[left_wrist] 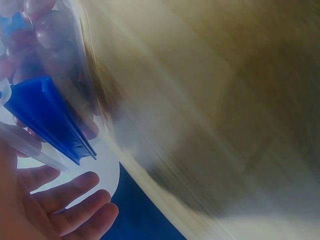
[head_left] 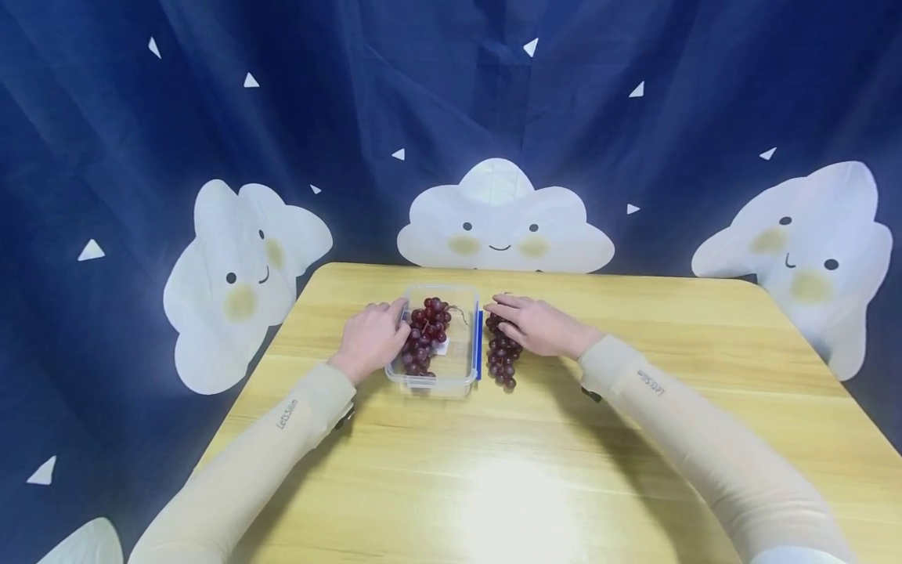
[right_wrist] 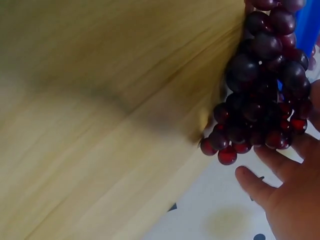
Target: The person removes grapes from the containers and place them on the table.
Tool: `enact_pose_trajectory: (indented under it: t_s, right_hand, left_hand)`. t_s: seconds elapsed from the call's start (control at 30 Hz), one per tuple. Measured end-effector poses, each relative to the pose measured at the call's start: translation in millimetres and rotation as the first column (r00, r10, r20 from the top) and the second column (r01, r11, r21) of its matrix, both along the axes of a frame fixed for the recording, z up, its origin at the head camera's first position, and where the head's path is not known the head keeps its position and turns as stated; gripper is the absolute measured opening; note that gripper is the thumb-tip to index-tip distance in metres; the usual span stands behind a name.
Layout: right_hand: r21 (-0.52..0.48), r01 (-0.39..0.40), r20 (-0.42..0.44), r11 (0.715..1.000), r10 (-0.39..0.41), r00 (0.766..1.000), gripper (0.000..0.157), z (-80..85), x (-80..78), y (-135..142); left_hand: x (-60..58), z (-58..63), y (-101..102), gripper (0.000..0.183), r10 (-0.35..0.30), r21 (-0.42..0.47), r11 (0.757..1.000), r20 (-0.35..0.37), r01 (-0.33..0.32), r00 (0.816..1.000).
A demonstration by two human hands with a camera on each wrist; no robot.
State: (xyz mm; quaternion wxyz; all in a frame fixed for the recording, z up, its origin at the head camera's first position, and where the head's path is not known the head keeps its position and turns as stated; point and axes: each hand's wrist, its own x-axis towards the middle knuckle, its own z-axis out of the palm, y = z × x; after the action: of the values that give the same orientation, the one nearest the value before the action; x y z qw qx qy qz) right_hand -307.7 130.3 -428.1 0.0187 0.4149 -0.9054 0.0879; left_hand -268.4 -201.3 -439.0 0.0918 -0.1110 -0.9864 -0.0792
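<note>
A clear plastic food container (head_left: 456,356) with blue side clips stands on the table, a bunch of dark red grapes (head_left: 423,338) inside it. My left hand (head_left: 372,338) holds its left rim. In the left wrist view, a thumb shows through the translucent rim while the other fingers (left_wrist: 75,192) spread outside, below a blue clip (left_wrist: 50,117). A second grape bunch (head_left: 503,360) lies just right of the container. Over its far end reaches my right hand (head_left: 543,325), fingers extended. The right wrist view has those fingertips right at the grapes (right_wrist: 260,90).
The wooden table (head_left: 395,478) has its far edge a little beyond the container. Behind it hangs a dark blue curtain (head_left: 451,94) with white clouds. A small white paper (head_left: 441,347) shows inside the container, and a bare stem (head_left: 460,312) lies at its far side.
</note>
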Motion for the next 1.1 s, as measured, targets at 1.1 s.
enact_pose_trajectory:
  t_s: [1.1]
  right_hand:
    - [0.058,0.087,0.07,0.995,-0.091,0.993,0.057,-4.6,-12.2,-25.0]
  left_hand:
    - [-1.5,-1.9,0.9,0.053,0.013,-0.004,1.0,-0.007,-0.013,1.0]
